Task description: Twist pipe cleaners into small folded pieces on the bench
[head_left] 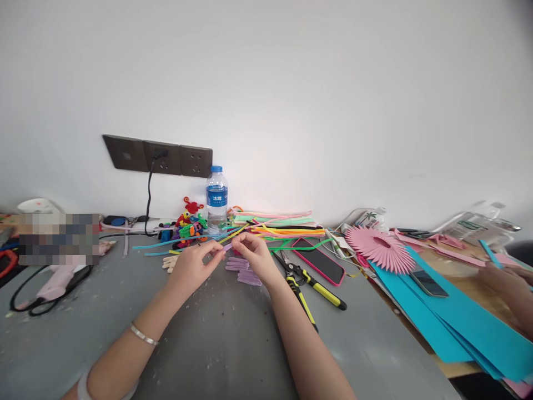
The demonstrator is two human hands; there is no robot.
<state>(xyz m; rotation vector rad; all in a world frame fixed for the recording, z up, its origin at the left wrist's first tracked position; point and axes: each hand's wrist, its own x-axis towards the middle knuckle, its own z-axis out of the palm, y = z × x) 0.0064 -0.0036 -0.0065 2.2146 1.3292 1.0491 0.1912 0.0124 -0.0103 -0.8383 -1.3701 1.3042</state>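
Note:
A short purple pipe cleaner piece (227,247) spans the gap between my two hands, pinched at both ends. My left hand (199,264) closes thumb and fingers on its left end. On the other end, my right hand (254,253) grips with its fingertips. Beneath and between them, folded purple pipe cleaner pieces (245,271) lie in a small pile on the grey table (208,344). Cream-coloured pieces (169,263) lie just left of my left hand, partly hidden by it. Behind my hands is a bundle of coloured pipe cleaners (287,226).
Yellow-black pliers (310,286) and a pink-edged phone (320,261) lie to the right. A water bottle (217,200) stands against the wall beside small pipe cleaner figures (189,225). A pink glue gun (58,280) is at left. Another person's hands (503,283) work beyond blue paper sheets (453,311).

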